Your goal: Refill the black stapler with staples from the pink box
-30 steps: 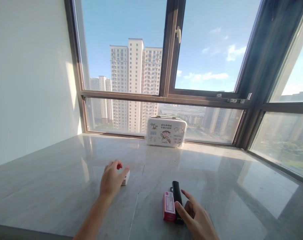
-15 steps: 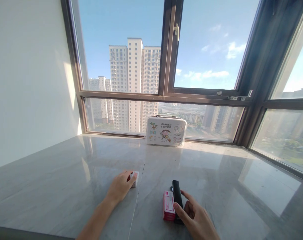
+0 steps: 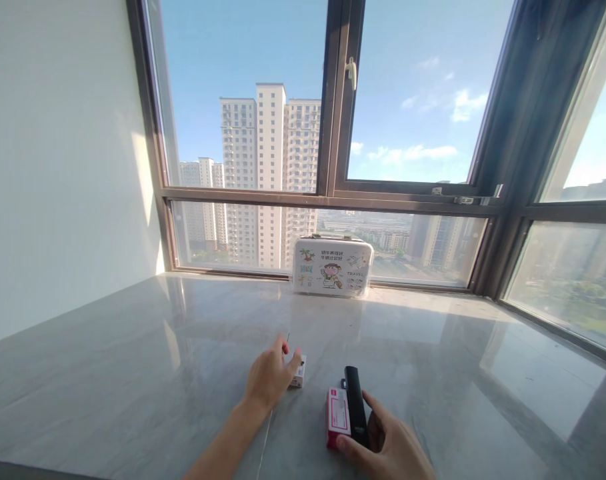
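A small white box rests on the counter, partly covered by the thumb of my left hand. The fingertips and thumb of that hand are spread, with a gap between them. My right hand wraps around a black stapler and a pink-and-white box standing side by side. Its thumb presses near the front of the pink-and-white box, while its fingers lie along the stapler's right side.
A white case with cartoon prints leans against the window at the back of the grey marbled counter. A white wall borders the counter on the left. Dark window frames run along the back and right.
My left hand and the small white box have moved right, closer to the stapler; its fingers have spread. My right thumb has slid down toward the front of the pink-and-white box.
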`<state>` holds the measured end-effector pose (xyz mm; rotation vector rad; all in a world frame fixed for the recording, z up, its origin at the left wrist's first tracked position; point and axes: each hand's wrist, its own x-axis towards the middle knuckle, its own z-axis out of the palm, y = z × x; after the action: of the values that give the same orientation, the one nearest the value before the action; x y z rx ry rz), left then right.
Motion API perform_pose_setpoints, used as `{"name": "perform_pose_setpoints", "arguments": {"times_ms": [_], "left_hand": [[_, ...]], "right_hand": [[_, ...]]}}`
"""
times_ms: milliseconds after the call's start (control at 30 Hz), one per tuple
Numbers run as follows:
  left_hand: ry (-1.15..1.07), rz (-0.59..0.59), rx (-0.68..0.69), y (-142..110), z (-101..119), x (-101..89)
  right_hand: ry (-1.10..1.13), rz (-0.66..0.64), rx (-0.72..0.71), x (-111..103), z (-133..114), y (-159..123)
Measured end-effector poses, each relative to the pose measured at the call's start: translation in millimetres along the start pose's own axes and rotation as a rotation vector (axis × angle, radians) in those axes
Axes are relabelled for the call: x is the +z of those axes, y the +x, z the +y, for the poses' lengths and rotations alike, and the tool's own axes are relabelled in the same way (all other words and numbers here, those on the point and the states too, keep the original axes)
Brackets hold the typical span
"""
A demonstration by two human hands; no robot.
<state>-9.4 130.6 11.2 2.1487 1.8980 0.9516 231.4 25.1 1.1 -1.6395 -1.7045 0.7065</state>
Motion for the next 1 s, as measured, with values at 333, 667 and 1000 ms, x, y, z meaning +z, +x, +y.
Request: {"name": "perform_pose_setpoints", "arguments": {"times_ms": [333,667,1000], "left_hand": [[-0.077,-0.326,0.124,5,37,22.8],[-0.307,-0.853,0.079,17,46,22.3],[-0.497,-0.987,-0.013,26,171,122.2]], "right_hand": [[-0.043,-0.138,-0.075,-18,-34,3],[0.099,-0.204,-0.149,-23,-14,15],[0.222,-0.202,-0.025,-126,68,3]]}}
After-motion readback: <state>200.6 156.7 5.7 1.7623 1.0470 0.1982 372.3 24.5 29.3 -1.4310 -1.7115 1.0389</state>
